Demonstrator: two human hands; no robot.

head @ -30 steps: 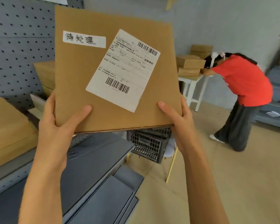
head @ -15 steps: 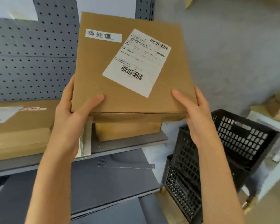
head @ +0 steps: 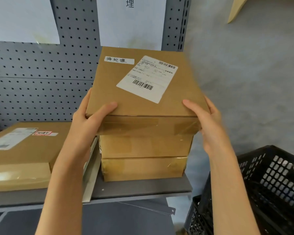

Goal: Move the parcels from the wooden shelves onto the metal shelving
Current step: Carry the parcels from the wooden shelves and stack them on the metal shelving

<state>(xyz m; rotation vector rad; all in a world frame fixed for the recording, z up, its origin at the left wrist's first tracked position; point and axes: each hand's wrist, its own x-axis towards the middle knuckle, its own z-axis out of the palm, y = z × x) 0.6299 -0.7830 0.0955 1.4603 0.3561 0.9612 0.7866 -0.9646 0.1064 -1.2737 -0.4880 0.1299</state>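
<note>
Both hands held a parcel over the stack on the metal shelf.

The left hand (head: pixel 87 121) and right hand (head: pixel 209 122) gripped the parcel (head: pixel 143 97) at its near corners, thumbs on top, fingers curled round its sides. It sat on or just above two stacked boxes (head: pixel 144 156) on the metal shelf (head: pixel 143 189). Left of the stack lay a flat box (head: pixel 24 153); right of it stood a black crate (head: pixel 270 189).

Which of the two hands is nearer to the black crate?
Right. The right hand grips the parcel's right edge, just above the black crate; the left hand grips the parcel's far side.
</note>
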